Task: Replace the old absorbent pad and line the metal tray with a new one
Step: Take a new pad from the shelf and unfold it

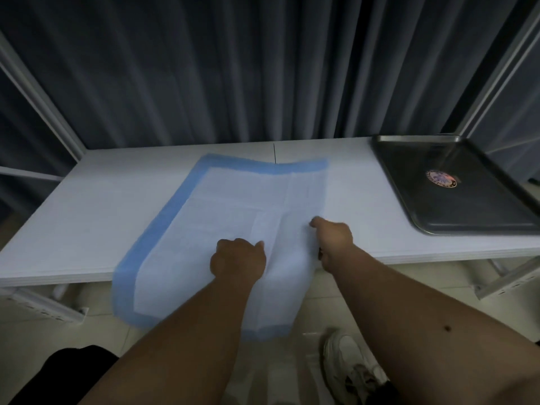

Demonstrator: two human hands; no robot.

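Two bare arms reach out to the absorbent pad [222, 217]. The left hand [238, 258] rests curled on it, and the right hand [333, 241] pinches its right edge with closed fingers. The pad lies on the worktop [87, 206] and hangs over the near edge, with the metal tray [455, 206] well to its right.

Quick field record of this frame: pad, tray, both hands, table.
pad: blue-bordered absorbent pad partly unfolded on the table, near end hanging over the front edge
tray: metal tray at the table's right end, bare, no pad in it, round sticker on its floor
left hand: left hand closed on the pad near the table's front edge
right hand: right hand gripping the pad's right edge
table: white table, dark curtain behind
task state: tray not yet lined
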